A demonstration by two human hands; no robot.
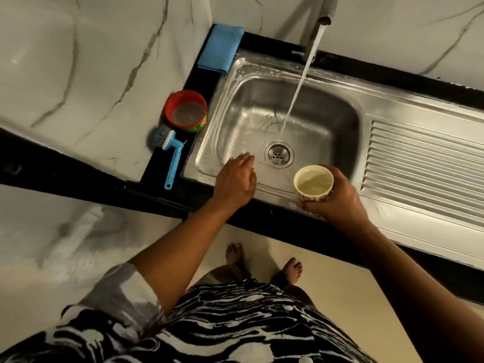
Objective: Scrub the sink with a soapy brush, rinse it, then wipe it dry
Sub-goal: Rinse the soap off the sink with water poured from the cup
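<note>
The steel sink (337,106) has foam along its far rim, and water runs from the tap (326,14) into the basin beside the drain (279,154). My left hand (237,180) lies flat with straight fingers on the sink's near left wall. My right hand (334,196) grips a small cream cup (313,185) holding water, over the sink's front rim. The blue brush (169,150) lies on the black counter left of the sink. A blue cloth (218,49) is folded in the back corner.
A red soap tub (186,111) stands on the black counter (157,176) between brush and cloth. The ribbed draining board (424,158) extends to the right. Marble walls close in behind and to the left. Bare feet stand on the floor below.
</note>
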